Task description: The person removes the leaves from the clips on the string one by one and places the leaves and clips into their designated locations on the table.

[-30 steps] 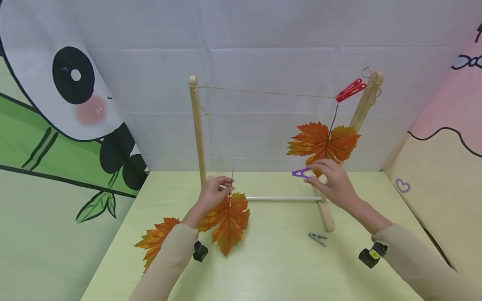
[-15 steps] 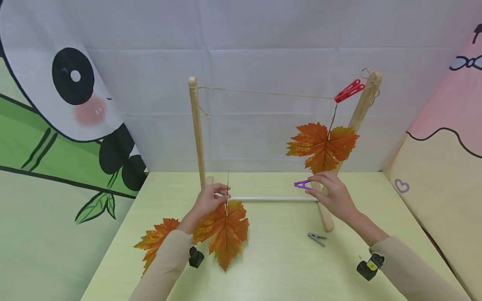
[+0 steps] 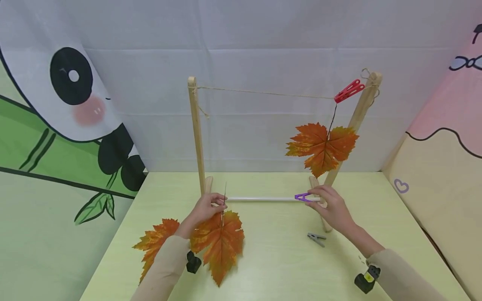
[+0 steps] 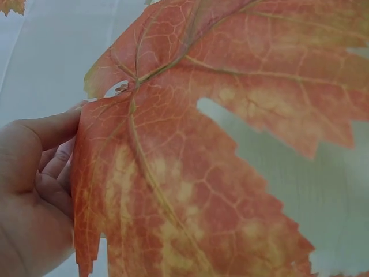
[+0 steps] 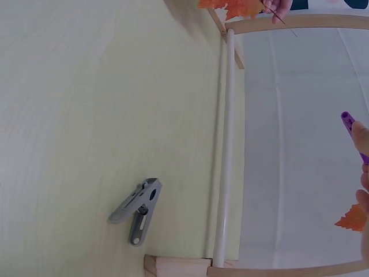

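My left hand [image 3: 206, 209] pinches the thin dark stem of an orange artificial maple leaf [image 3: 221, 246], which hangs below the fingers. In the left wrist view the leaf [image 4: 173, 150] fills most of the picture and hides the fingertips. My right hand [image 3: 333, 207] pinches a purple clothespin [image 3: 302, 197] between thumb and fingers, in front of the white crossbar. At the right end of the string [image 3: 263, 93], a red clothespin [image 3: 349, 90] holds the stem of another orange leaf [image 3: 323, 146].
Two wooden posts [image 3: 196, 138] carry the string, with a white bar [image 3: 263, 199] joining them low down. A grey clothespin [image 3: 316, 239] lies on the table [image 3: 275, 263] at right. Another leaf [image 3: 156, 242] lies at left, partly behind my left sleeve. A white cloth [image 3: 263, 42] hangs behind.
Both hands have come down toward the table, the left with its leaf and slightly leftward, the right with the purple clothespin. The hanging leaf and grey clothespin stay in place.
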`<state>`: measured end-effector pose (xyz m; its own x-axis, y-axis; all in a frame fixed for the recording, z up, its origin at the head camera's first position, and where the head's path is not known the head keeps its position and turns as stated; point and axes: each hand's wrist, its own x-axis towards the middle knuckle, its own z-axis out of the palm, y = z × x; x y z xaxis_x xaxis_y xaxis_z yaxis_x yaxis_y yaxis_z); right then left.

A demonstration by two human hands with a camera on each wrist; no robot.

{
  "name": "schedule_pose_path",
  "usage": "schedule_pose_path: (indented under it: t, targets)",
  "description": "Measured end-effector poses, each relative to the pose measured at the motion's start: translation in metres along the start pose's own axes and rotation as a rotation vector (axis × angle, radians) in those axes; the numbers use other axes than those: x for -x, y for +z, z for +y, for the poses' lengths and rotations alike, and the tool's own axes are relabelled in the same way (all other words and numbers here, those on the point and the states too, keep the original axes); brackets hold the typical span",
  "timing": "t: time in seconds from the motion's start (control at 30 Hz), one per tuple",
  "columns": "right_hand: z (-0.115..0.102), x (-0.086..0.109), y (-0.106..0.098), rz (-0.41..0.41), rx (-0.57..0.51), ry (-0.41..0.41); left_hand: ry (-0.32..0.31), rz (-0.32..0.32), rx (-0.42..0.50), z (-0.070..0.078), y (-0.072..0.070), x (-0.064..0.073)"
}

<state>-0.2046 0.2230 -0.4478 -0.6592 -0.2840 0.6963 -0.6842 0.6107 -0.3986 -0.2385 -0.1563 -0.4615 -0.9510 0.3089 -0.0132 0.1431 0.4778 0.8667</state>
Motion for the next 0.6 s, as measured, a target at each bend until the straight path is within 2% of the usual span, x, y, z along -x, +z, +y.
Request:
schedule_pose_path:
  t: [0.23, 0.4, 0.6]
  targets:
    - [0.001, 0.012, 0.008, -0.021, -0.01, 0.03, -0.021, -0.035, 0.0, -0.02, 0.003, 0.004]
    - [0.002, 0.018, 0.013, 0.008, -0.012, 0.005, -0.026, 0.001, -0.034, -0.035, 0.01, 0.007]
    - [0.001, 0.025, 0.017, -0.004, -0.014, 0.028, -0.074, 0.051, -0.03, -0.055, 0.02, 0.009]
